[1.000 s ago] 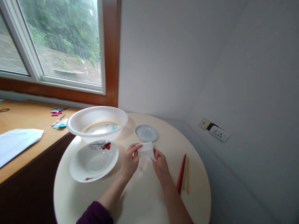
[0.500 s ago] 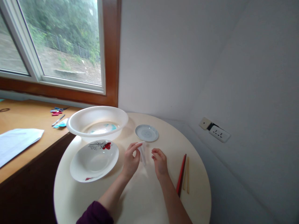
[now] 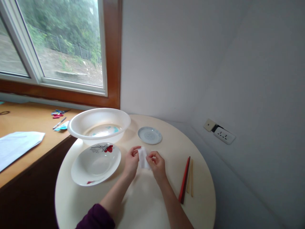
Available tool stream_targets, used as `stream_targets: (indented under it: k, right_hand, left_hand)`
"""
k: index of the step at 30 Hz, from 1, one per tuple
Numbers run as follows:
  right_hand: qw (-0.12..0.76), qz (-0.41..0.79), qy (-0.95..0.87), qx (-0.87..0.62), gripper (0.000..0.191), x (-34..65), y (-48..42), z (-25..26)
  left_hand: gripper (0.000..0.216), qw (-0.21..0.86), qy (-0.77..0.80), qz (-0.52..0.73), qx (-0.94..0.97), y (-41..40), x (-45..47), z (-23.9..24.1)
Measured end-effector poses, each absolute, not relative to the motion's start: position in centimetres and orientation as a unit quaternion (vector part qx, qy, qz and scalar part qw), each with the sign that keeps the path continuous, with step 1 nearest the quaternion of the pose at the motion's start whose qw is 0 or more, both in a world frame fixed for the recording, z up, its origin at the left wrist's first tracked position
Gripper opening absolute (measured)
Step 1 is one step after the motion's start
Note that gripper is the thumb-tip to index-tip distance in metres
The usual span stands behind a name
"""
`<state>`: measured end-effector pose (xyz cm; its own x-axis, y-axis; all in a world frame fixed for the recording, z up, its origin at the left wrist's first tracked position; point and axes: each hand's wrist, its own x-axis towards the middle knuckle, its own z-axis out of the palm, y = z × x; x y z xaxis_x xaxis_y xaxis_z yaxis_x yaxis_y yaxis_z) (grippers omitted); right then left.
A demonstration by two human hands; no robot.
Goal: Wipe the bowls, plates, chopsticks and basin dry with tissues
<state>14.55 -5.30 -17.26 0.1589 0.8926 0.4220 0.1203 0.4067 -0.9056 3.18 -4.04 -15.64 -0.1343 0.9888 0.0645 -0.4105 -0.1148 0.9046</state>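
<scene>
A thin white sheet that looks like a tissue (image 3: pixel 143 158) is stretched between my hands above the round table. My left hand (image 3: pixel 132 163) has closed on its left edge, thumb and fingers together. With a pinch, my right hand (image 3: pixel 158 164) grips the right edge; the fingertips partly hide the sheet there. Just beyond my hands lies a small pale plate (image 3: pixel 150 135). To the left of my left hand is a wide white bowl (image 3: pixel 96 165) with a red flower print. Right of my right arm lie red and dark chopsticks (image 3: pixel 184 181) and two pale wooden sticks (image 3: pixel 190 178).
A large translucent basin (image 3: pixel 100 112) stands behind the bowl. The round table (image 3: pixel 143 203) adjoins a wooden desk (image 3: pixel 28 117) bearing papers (image 3: pixel 20 144), a pen (image 3: pixel 59 122) and small colourful pieces (image 3: pixel 57 114). Walls, a window and a socket (image 3: pixel 224 133) border the table.
My right hand has moved left and taken hold of the sheet's other edge. The sheet, hanging from my left hand before, is now spread between both hands.
</scene>
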Motion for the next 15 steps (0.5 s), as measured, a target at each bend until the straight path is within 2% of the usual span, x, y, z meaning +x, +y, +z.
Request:
stream_targets:
  k: [3, 11, 15]
  right_hand:
    - [0.607, 0.281, -0.601, -0.437, 0.009, 14.55, -5.52, -17.08]
    - [0.581, 0.269, -0.619, -0.455, 0.025, 14.17, -5.87, -17.04]
    - [0.583, 0.267, -0.627, -0.443, 0.020, 14.07, -5.84, -16.99]
  left_hand:
    - [0.034, 0.564, 0.383, 0.648, 0.340, -4.14, 3.16, -15.62]
    - [0.039, 0.572, 0.420, 0.641, 0.293, -4.13, 3.07, -15.71]
    - [0.037, 0.572, 0.440, 0.637, 0.270, -4.03, 3.14, -15.57]
